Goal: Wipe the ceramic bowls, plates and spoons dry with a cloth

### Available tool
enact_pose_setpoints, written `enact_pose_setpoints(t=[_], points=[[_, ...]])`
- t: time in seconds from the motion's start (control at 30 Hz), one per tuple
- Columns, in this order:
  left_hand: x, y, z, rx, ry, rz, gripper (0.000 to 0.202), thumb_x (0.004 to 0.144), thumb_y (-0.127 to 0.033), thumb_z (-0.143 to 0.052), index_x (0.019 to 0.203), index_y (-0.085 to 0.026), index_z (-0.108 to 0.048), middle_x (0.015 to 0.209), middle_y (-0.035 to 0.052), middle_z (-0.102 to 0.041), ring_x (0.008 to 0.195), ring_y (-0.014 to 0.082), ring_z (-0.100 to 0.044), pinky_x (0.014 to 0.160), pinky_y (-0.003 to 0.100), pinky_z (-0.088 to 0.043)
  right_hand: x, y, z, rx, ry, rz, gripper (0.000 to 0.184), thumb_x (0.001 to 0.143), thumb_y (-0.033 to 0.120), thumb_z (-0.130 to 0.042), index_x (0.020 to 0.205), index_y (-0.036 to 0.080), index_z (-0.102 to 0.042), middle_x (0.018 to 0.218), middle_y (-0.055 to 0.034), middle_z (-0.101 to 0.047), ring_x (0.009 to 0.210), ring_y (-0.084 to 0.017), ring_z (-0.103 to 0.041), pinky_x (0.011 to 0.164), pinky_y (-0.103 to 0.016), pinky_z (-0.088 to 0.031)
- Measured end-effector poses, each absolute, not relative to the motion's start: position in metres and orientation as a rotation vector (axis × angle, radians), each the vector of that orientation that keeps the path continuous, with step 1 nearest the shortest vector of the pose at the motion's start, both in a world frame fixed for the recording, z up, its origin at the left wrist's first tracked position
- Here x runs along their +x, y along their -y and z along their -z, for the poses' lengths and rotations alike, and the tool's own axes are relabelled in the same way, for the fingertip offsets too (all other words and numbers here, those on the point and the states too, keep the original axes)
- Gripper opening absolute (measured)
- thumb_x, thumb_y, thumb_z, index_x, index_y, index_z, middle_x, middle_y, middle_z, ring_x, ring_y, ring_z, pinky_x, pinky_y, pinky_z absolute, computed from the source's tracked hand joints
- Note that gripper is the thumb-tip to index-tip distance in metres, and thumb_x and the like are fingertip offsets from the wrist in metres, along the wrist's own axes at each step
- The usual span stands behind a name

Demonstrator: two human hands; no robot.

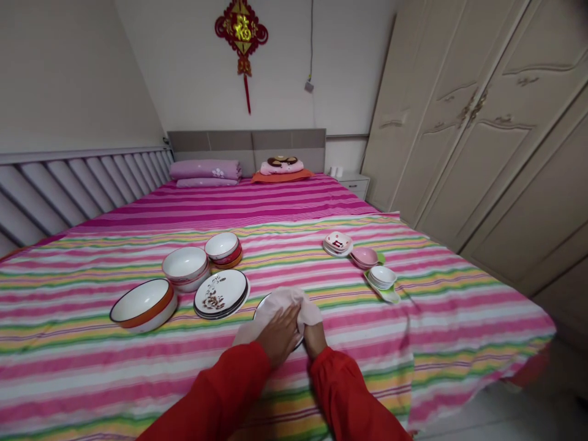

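Observation:
A pale pink cloth [307, 308] lies over a white plate with a dark rim [260, 305] on the striped bedspread in front of me. My left hand [281, 334] rests flat on the cloth, fingers stretched out and pressing it against the plate. At the plate's right edge is my right hand [315, 338], its fingers hidden under the cloth, so I cannot see how they are set. Just left of the covered plate sits a stack of plates [221, 291] with dark rims and a brown flower print on the top one.
Further left stand a large orange-banded bowl [144, 306], stacked white bowls [185, 266] and smaller red-patterned bowls [223, 247]. To the right are small square dishes [339, 242], pink bowls [365, 257] and small white bowls [383, 277] on a green-edged dish. Wardrobes [482, 141] line the right side.

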State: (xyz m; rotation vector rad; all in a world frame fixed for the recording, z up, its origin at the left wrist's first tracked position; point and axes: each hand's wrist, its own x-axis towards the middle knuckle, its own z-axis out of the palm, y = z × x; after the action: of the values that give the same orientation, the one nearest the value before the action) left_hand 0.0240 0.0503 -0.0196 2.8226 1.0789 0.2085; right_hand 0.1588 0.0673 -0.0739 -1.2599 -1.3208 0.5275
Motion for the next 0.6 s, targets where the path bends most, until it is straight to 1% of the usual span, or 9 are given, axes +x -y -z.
enact_pose_setpoints(t=[0.07, 0.13, 0.17, 0.23, 0.3, 0.33, 0.4, 0.5, 0.6], points=[[0.032, -0.061, 0.023, 2.782, -1.177, -0.222, 0.056, 0.093, -0.035, -0.024, 0.142, -0.009, -0.019, 0.149, 0.0138, -0.019, 0.137, 0.0217, -0.018, 0.110, 0.043, -0.022, 0.156, -0.064, 0.070, -1.149, 1.182, -0.705, 0.032, 0.088, 0.041, -0.044, 0.106, 0.021, -0.062, 0.109, -0.0079, -0.064, 0.094, -0.020, -0.059, 0.081, -0.033, -0.048], [0.036, -0.072, 0.025, 2.714, -1.289, -0.199, 0.057, 0.093, -0.037, -0.023, 0.141, -0.007, -0.019, 0.149, 0.0149, -0.019, 0.137, 0.0228, -0.018, 0.109, 0.043, -0.023, 0.152, -0.060, 0.065, -1.042, 0.999, -0.923, 0.037, 0.085, 0.046, -0.043, 0.098, 0.019, -0.065, 0.092, -0.0069, -0.069, 0.079, -0.019, -0.061, 0.069, -0.031, -0.049], [0.034, -0.077, 0.026, 2.682, -1.341, -0.182, 0.057, 0.093, -0.037, -0.022, 0.141, -0.007, -0.021, 0.148, 0.0150, -0.020, 0.137, 0.0235, -0.019, 0.109, 0.044, -0.024, 0.150, -0.058, 0.062, -1.012, 0.922, -1.016, 0.038, 0.084, 0.049, -0.044, 0.093, 0.019, -0.065, 0.081, -0.0054, -0.068, 0.068, -0.018, -0.060, 0.061, -0.030, -0.048], [0.026, -0.084, 0.027, 2.639, -1.427, -0.159, 0.055, 0.093, -0.037, -0.023, 0.140, -0.009, -0.025, 0.148, 0.0143, -0.023, 0.136, 0.0245, -0.021, 0.108, 0.045, -0.025, 0.148, -0.055, 0.057, -1.011, 0.846, -1.131, 0.039, 0.082, 0.053, -0.046, 0.083, 0.018, -0.064, 0.062, -0.0008, -0.063, 0.049, -0.015, -0.051, 0.047, -0.027, -0.041], [0.011, -0.083, 0.030, 2.624, -1.489, -0.153, 0.054, 0.093, -0.038, -0.025, 0.139, -0.012, -0.029, 0.146, 0.0141, -0.027, 0.135, 0.0253, -0.024, 0.107, 0.046, -0.027, 0.147, -0.052, 0.052, -1.019, 0.820, -1.174, 0.040, 0.080, 0.055, -0.047, 0.079, 0.018, -0.062, 0.055, 0.0015, -0.058, 0.043, -0.013, -0.045, 0.044, -0.025, -0.037], [0.002, -0.080, 0.033, 2.629, -1.500, -0.155, 0.054, 0.092, -0.039, -0.026, 0.139, -0.012, -0.031, 0.146, 0.0141, -0.029, 0.135, 0.0256, -0.025, 0.107, 0.046, -0.027, 0.146, -0.051, 0.050, -1.015, 0.820, -1.168, 0.040, 0.080, 0.055, -0.048, 0.079, 0.017, -0.062, 0.056, 0.0011, -0.059, 0.045, -0.013, -0.046, 0.045, -0.025, -0.038], [-0.015, -0.066, 0.042, 2.656, -1.480, -0.173, 0.055, 0.091, -0.041, -0.028, 0.139, -0.012, -0.031, 0.145, 0.0145, -0.032, 0.134, 0.0258, -0.027, 0.107, 0.047, -0.028, 0.147, -0.050, 0.046, -0.990, 0.837, -1.124, 0.040, 0.078, 0.055, -0.051, 0.081, 0.016, -0.063, 0.066, -0.0016, -0.063, 0.057, -0.015, -0.053, 0.055, -0.026, -0.043], [-0.029, -0.037, 0.056, 2.768, -1.348, -0.237, 0.058, 0.091, -0.043, -0.030, 0.141, -0.015, -0.024, 0.146, 0.0134, -0.030, 0.134, 0.0249, -0.027, 0.106, 0.043, -0.029, 0.147, -0.049, 0.040, -0.985, 0.849, -1.084, 0.041, 0.077, 0.055, -0.052, 0.082, 0.016, -0.065, 0.076, -0.0042, -0.067, 0.073, -0.018, -0.057, 0.070, -0.028, -0.046], [-0.020, -0.011, 0.060, 2.851, -1.134, -0.217, 0.057, 0.091, -0.042, -0.030, 0.141, -0.015, -0.026, 0.145, 0.0135, -0.032, 0.134, 0.0256, -0.028, 0.105, 0.042, -0.031, 0.146, -0.048, 0.035, -1.015, 0.842, -1.084, 0.042, 0.076, 0.056, -0.052, 0.080, 0.017, -0.066, 0.078, -0.0038, -0.067, 0.078, -0.019, -0.058, 0.073, -0.029, -0.046]])
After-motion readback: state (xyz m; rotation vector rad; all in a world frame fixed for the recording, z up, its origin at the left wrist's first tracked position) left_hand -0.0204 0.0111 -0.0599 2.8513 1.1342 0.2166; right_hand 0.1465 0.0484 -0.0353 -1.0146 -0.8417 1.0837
